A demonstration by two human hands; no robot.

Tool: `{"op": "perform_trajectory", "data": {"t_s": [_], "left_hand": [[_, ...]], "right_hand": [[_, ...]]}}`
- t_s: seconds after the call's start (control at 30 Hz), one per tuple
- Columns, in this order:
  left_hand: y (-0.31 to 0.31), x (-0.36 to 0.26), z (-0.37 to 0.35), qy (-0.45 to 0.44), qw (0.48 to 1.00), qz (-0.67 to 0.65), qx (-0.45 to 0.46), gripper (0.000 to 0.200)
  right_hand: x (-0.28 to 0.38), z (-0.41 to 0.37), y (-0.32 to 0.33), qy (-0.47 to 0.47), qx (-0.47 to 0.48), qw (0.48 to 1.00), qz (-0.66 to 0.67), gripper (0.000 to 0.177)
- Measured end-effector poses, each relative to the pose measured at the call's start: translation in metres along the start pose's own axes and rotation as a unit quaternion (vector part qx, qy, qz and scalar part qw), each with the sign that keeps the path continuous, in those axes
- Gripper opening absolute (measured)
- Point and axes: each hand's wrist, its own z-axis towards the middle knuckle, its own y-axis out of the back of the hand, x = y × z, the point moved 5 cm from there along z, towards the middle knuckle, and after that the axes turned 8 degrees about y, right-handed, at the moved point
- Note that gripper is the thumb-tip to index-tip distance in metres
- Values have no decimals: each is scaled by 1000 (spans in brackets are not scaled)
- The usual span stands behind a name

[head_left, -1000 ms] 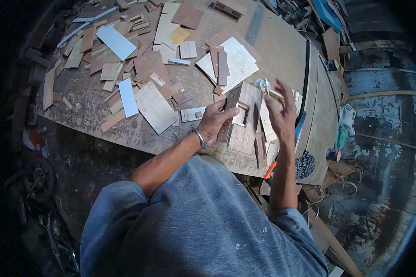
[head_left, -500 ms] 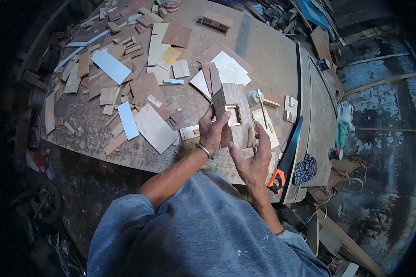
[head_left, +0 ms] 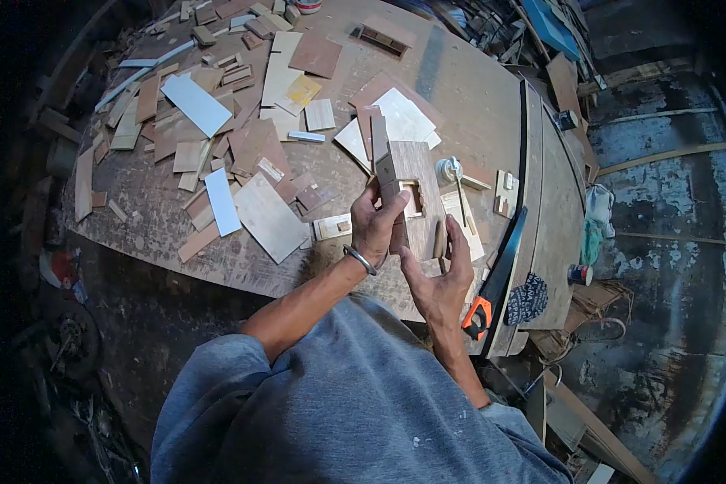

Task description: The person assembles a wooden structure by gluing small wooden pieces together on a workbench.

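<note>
A workbench (head_left: 476, 89) littered with plywood offcuts (head_left: 268, 211) has a handsaw (head_left: 502, 266) at its right edge. Above the near edge, a wooden box (head_left: 415, 165) with a square cutout is held up. The left hand (head_left: 377, 222) is clamped on its side, and the right hand (head_left: 442, 278), half curled, holds its near end.

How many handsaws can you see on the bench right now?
1. The handsaw lies along the right edge of the bench, orange handle toward the person, just right of the right hand at the wooden box. More could be hidden under the wood scraps.
</note>
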Motion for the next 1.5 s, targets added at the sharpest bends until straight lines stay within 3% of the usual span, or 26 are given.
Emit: {"op": "perform_trajectory", "data": {"t_s": [0.5, 0.67, 0.8, 0.9, 0.97, 1.0, 1.03, 1.1, 1.13, 1.23, 1.5], "left_hand": [[0, -4, -4, 13, 999, -32, 13, 49], [1, -6, -4, 12, 999, -30, 30, 49], [1, -8, -6, 60, 997, -44, 14, 47], [2, -9, -4, 82, 995, -48, 19, 43], [3, -6, -3, 116, 988, -96, 42, 41], [2, -5, -2, 134, 982, -119, 54, 41], [2, -5, -2, 149, 978, -125, 70, 41], [2, -6, -3, 183, 969, -133, 102, 41], [-6, -14, -9, 200, 961, -139, 133, 45], [-7, -15, -13, 201, 963, -95, 155, 47], [-10, -24, -22, 158, 975, 0, 156, 52]], "right_hand": [[12, -2, 0, 26, -37, 999, 5, 82], [20, -2, 4, 38, -26, 999, -29, 87], [20, -4, 4, 27, -23, 999, -39, 92], [23, -2, 7, 38, -50, 998, -14, 90], [14, -5, 10, 18, -71, 993, 90, 82], [11, -4, 14, 9, -81, 987, 141, 79], [2, -2, 14, -66, -87, 966, 236, 75], [-12, 5, 11, -209, -96, 879, 416, 66], [-24, 9, 5, -243, -67, 846, 470, 57], [-35, 17, -5, -319, -13, 748, 581, 55], [-40, 23, -6, -326, -12, 781, 533, 59]]}}
